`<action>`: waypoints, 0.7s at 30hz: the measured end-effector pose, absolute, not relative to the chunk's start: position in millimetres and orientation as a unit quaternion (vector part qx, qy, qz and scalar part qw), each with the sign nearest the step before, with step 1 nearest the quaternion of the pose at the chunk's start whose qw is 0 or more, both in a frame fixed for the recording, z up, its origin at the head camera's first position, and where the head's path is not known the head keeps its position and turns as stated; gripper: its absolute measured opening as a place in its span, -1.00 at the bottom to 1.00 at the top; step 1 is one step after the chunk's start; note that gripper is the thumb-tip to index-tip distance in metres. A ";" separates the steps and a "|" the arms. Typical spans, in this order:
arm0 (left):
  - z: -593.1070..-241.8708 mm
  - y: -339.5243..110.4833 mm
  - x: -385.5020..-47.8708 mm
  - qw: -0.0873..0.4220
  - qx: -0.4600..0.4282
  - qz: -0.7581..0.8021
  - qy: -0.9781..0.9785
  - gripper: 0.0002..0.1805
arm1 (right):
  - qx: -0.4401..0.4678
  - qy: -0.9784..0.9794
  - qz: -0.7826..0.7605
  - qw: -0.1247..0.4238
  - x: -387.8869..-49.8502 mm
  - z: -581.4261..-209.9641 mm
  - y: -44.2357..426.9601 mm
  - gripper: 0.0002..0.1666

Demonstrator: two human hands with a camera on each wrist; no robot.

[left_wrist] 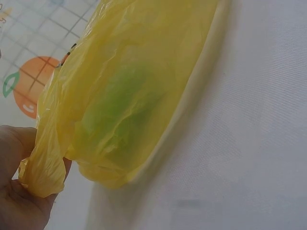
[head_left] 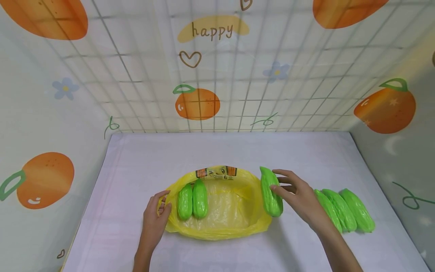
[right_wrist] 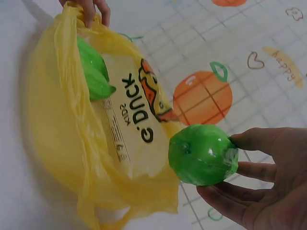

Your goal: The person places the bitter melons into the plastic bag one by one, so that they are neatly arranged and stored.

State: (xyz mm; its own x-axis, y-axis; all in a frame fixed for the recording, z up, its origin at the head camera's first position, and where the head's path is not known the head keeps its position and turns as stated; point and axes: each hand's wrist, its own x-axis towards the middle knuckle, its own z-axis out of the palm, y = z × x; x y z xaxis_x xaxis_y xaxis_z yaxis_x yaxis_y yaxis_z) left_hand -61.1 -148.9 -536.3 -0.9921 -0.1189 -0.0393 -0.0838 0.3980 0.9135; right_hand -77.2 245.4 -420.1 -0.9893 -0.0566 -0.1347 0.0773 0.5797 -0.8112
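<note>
Midway along the pale tabletop sits a yellow plastic bag, its mouth spread wide, and everything else I can place from it. At the bag's left end, the person's left hand has thumb and fingers pinched on a gathered bit of the rim. Inside, right by that same end, two shiny green pieces lie side by side, close together; from the left wrist they show only as a green blur through the plastic. Lettering reading "G.DUCK KIDS" is printed on the bag's far side.

Over at the bag's right end, the right hand holds another green piece, thumb on one side and fingers on the other, clamped round its body. That one is long and plump, a little tilted, its narrow tip at the far end. It hangs just by the rim, though I can't tell whether it touches the plastic.

Well to the right of the bag, three more green pieces lie slantwise in a row, the nearest partly hidden by the right forearm. Behind the bag rises a gridded cloth printed with oranges.
</note>
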 end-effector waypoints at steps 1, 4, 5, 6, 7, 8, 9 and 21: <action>-536.3 -148.9 -60.9 0.016 0.059 -0.546 -0.836 -0.60 | 0.002 0.884 -0.462 0.073 -77.5 -419.8 243.2 -0.35; -536.6 -148.9 -60.7 0.018 0.056 -0.546 -0.836 -0.60 | -0.006 0.880 -0.469 0.074 -78.8 -419.2 236.6 -0.36; -536.5 -148.9 -60.6 0.019 0.055 -0.546 -0.836 -0.60 | -0.008 0.878 -0.472 0.075 -79.1 -419.1 234.5 -0.37; -536.5 -148.9 -60.6 0.019 0.054 -0.546 -0.836 -0.60 | -0.010 0.877 -0.475 0.076 -79.5 -419.1 232.3 -0.38; -536.5 -149.0 -60.6 0.020 0.053 -0.546 -0.836 -0.60 | -0.012 0.875 -0.477 0.077 -79.9 -419.2 230.0 -0.38; -536.5 -149.1 -60.6 0.021 0.054 -0.547 -0.835 -0.60 | -0.015 0.875 -0.478 0.078 -80.3 -419.2 227.5 -0.38; -536.5 -149.1 -60.6 0.021 0.054 -0.548 -0.835 -0.60 | -0.018 0.874 -0.478 0.079 -80.6 -419.3 225.0 -0.39; -537.9 -148.2 -62.0 0.015 0.059 -0.553 -0.831 -0.58 | -0.027 0.875 -0.470 0.109 -87.0 -429.4 200.0 -0.41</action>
